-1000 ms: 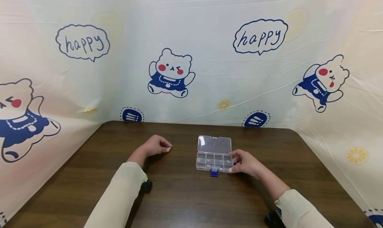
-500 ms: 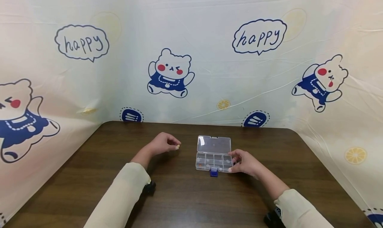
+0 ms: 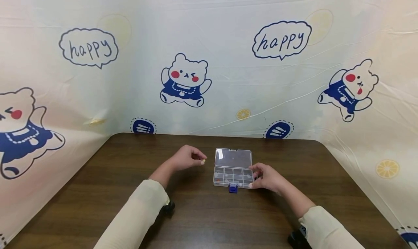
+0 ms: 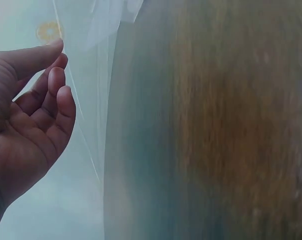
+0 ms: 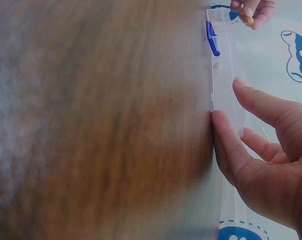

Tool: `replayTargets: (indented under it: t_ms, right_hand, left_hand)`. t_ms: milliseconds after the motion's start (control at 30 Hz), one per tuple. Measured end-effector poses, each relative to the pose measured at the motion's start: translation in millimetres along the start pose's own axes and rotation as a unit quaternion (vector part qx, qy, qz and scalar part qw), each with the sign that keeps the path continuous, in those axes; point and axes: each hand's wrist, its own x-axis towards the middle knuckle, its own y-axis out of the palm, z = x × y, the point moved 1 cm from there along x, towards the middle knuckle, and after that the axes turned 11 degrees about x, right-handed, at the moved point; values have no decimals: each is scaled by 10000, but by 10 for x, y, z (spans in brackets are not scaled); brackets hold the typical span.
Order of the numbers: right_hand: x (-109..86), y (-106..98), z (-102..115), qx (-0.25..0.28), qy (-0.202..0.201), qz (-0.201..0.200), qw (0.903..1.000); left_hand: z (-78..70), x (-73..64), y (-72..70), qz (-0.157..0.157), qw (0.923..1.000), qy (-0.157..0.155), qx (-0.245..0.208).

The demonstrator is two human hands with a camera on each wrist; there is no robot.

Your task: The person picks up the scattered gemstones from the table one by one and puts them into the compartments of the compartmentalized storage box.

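Observation:
A clear plastic compartment box [image 3: 229, 167] sits on the brown table with its lid [image 3: 233, 157] raised and a blue latch [image 3: 233, 188] at the front. Small pale pieces and an orange-red one lie in its compartments. My right hand [image 3: 268, 177] grips the box's right end between thumb and fingers. Just left of the box, my left hand [image 3: 188, 157] pinches a small yellow piece [image 3: 204, 160] between thumb and forefinger, held above the table. That yellow piece [image 5: 250, 20] shows again in the right wrist view; its kind is too small to make out.
The dark wood table [image 3: 209, 220] spreads around the box. Behind and at both sides hangs a pale curtain [image 3: 225, 60] printed with bears and lettering, meeting the table's back edge.
My left hand has moved right toward the box, carrying the yellow piece. The right hand and the box have stayed in place.

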Motion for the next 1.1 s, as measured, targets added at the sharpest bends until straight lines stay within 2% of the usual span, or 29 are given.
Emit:
replayTargets:
  t_ms: [167, 733, 1100]
  right_hand:
    - [5, -3, -6, -26, -42, 38, 10000]
    - [-27, -3, 18, -36, -88, 71, 9999]
    - [-18, 0, 15, 3, -49, 15, 10000]
  left_hand:
    - [-123, 12, 54, 19, 9995, 296, 116]
    - [-416, 116, 195, 164, 9971, 741, -15]
    - [-588, 172, 325, 430, 9943, 971, 73]
